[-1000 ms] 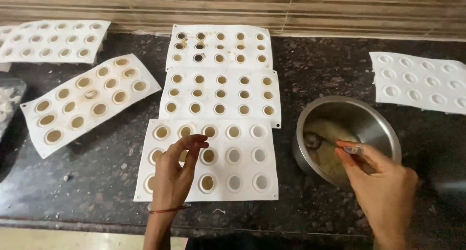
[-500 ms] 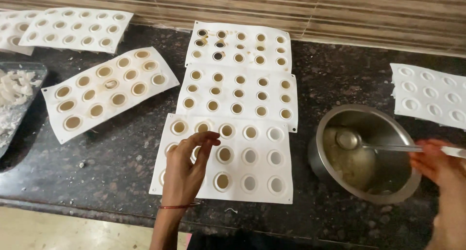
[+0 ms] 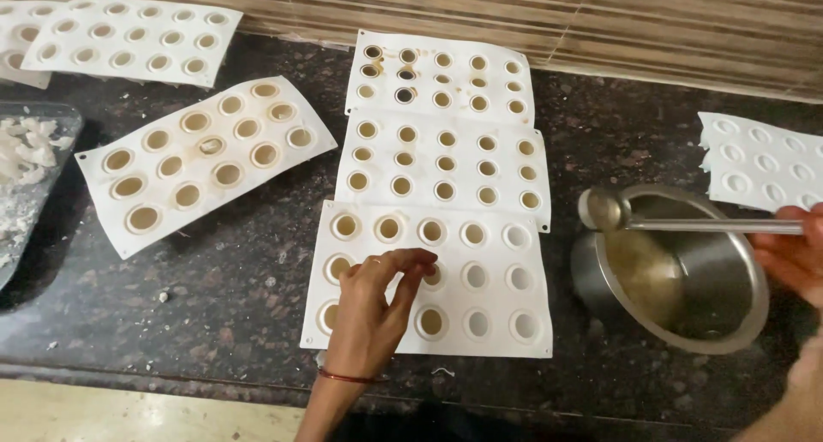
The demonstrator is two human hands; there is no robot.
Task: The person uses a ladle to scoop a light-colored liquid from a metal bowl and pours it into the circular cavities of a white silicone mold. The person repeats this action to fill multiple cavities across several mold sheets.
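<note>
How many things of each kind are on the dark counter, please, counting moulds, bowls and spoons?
White cavity moulds: 7, counting the partly hidden one at the top-left edge
Steel bowl: 1
Metal spoon: 1
Clear tray: 1
Total: 10

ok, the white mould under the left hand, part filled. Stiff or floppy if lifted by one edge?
Probably floppy: the mould looks thin, like silicone. Several cavities look filled, so sagging could spill them. The left hand rests on it.
</note>
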